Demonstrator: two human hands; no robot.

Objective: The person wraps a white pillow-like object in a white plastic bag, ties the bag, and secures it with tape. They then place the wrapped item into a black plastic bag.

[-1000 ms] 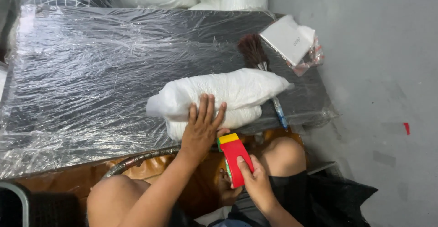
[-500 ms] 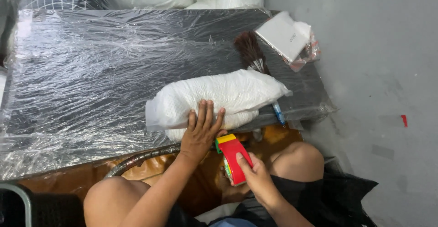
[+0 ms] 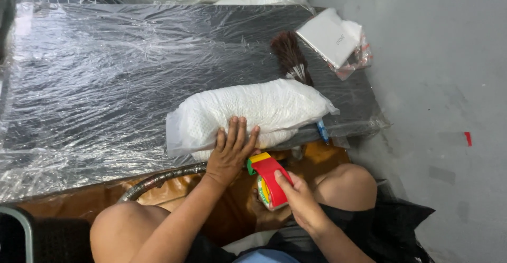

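My left hand (image 3: 232, 149) flat, fingers spread, pressing the white bag (image 3: 248, 112) at the table's (image 3: 95, 83) near edge, my right hand (image 3: 298, 202) just beside it gripping a red tape dispenser (image 3: 269, 178), brush (image 3: 290, 57) beyond the bag.

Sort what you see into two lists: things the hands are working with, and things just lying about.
In use: white wrapped bundle under the left hand; red tape dispenser in the right hand.
Lying about: brush; white box; blue pen.

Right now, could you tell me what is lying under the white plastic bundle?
Under the white plastic bundle lies the film-wrapped dark table. A brush runs beneath it, its blue handle tip showing. The middle of the brush is covered.
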